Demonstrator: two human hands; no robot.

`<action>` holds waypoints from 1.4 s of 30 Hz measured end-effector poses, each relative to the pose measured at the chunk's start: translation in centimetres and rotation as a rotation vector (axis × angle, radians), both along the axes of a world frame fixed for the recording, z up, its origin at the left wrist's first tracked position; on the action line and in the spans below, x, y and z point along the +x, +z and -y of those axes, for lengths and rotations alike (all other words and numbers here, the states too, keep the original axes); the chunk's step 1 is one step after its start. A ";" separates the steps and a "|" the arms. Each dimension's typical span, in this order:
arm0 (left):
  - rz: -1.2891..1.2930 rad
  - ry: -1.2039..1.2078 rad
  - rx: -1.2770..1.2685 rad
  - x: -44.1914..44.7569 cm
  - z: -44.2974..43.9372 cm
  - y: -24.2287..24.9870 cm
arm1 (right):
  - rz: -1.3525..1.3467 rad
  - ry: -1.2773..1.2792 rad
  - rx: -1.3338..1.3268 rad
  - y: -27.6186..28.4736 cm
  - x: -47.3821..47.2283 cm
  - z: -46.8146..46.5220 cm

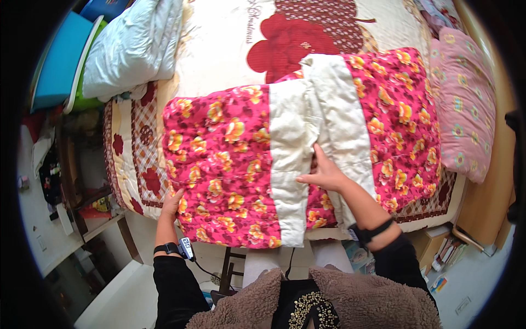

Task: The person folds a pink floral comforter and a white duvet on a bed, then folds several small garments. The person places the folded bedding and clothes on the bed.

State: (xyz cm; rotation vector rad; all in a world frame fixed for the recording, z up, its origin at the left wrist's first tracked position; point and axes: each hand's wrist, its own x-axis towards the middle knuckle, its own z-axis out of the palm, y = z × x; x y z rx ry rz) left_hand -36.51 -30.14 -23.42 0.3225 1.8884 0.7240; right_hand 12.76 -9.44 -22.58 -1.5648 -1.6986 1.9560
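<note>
A padded quilt with pink-red floral cloth and a cream border lies folded across the front of the bed. My left hand is at the quilt's left edge, its thumb on the floral top and its fingers mostly hidden at the side. My right hand reaches to the cream border near the middle, thumb spread from the fingers, with some fingertips hidden by the fold. Whether either hand grips the cloth is not clear. The right part of the quilt lies beyond my right hand.
Beneath is a bedspread with large red flowers. A folded pale blue quilt sits at the back left beside a blue bin. A pink padded bundle lies at the right against the wooden bed end. A shelf stands left.
</note>
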 end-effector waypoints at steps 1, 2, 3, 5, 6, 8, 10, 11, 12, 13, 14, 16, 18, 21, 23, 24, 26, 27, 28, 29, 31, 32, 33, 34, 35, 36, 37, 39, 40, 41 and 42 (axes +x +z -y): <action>-0.086 -0.057 0.055 0.0 0.3 1.0 | 0.103 0.005 0.167 -0.6 -2.6 0.1; -0.113 -0.127 0.170 0.1 0.6 1.8 | 0.183 -0.015 0.354 -1.0 -4.9 -0.1; -0.079 -0.014 0.270 0.1 1.4 3.0 | 0.116 -0.075 0.474 -1.3 -7.1 -0.1; 0.048 0.206 0.380 0.9 4.6 5.0 | 0.040 -0.058 0.492 -1.9 -10.5 -1.2; 0.076 0.301 0.487 1.5 6.3 5.3 | -0.028 -0.080 0.547 -2.3 -12.1 -2.1; -0.094 0.474 0.107 2.1 8.9 3.5 | 0.029 -0.023 0.544 -3.4 -14.4 -3.7; -0.003 0.453 -0.098 3.4 10.8 0.2 | 0.131 -0.010 0.423 -4.6 -15.3 -4.9; 0.156 0.483 0.010 4.0 11.3 -1.2 | 0.175 -0.022 0.405 -5.1 -15.4 -5.2; 0.131 0.470 0.124 3.4 11.7 -1.7 | 0.152 -0.029 0.416 -5.4 -15.1 -5.1; 0.147 0.451 0.166 3.1 11.7 -2.5 | 0.158 -0.037 0.383 -5.6 -14.7 -4.8; 0.142 0.471 0.231 2.9 11.5 -2.7 | 0.154 -0.054 0.369 -5.6 -14.0 -4.2; 0.191 0.413 0.219 2.1 10.9 -2.0 | 0.158 -0.060 0.455 -4.7 -12.7 -2.4; 0.204 0.380 0.218 2.0 10.4 -0.8 | 0.306 0.054 0.175 -3.3 -11.5 -0.4; -0.073 0.336 0.242 2.6 9.7 0.5 | -0.043 0.031 0.191 -1.1 -10.0 1.2; -0.183 0.408 0.263 3.5 9.4 0.3 | 0.027 -0.001 0.318 -0.2 -8.1 0.7; -0.167 0.307 0.259 3.8 9.2 0.0 | 0.037 -0.059 0.448 0.1 -7.1 0.2; -0.167 0.256 0.193 4.3 8.6 -0.9 | 0.258 -0.180 0.442 0.2 -5.3 -1.2; -0.182 0.253 0.102 4.6 8.3 -1.3 | 0.325 -0.097 0.462 0.3 -4.4 -1.4; -0.278 0.197 0.111 4.6 7.9 -1.8 | 0.446 -0.015 0.411 0.4 -3.4 -1.6; -0.328 0.158 0.084 4.6 7.6 -2.1 | 0.408 0.004 0.499 0.6 -2.3 -1.5; -0.256 0.167 0.155 4.5 7.0 -2.6 | 0.385 0.080 0.528 1.0 0.2 -0.5; -0.251 0.184 0.080 4.5 6.9 -2.7 | 0.464 0.031 0.622 1.1 1.5 0.0; -0.232 0.197 0.079 4.3 6.7 -2.7 | 0.532 -0.025 0.726 1.2 3.0 0.6; -0.169 0.241 0.046 4.2 6.7 -2.7 | 0.581 -0.107 0.889 1.0 4.4 1.2; -0.116 0.197 0.080 4.0 6.7 -2.6 | 0.685 -0.118 0.895 0.7 5.5 1.6; -0.217 0.134 0.114 3.9 6.7 -2.6 | 0.733 -0.042 0.877 0.3 6.5 1.6; -0.298 0.091 0.123 3.5 6.7 -2.4 | 0.775 0.029 0.867 -0.3 7.1 1.5; -0.388 0.076 0.125 3.2 6.9 -2.2 | 0.824 0.168 0.793 -1.4 7.7 0.7; -0.410 0.070 0.173 3.1 6.9 -2.1 | 0.759 0.063 0.786 -1.9 7.7 0.0; -0.401 0.067 0.210 3.0 6.9 -2.0 | 0.676 -0.046 0.846 -2.2 7.5 -0.6; -0.463 0.031 0.217 3.0 6.8 -1.8 | 0.624 -0.161 0.855 -2.4 7.3 -1.1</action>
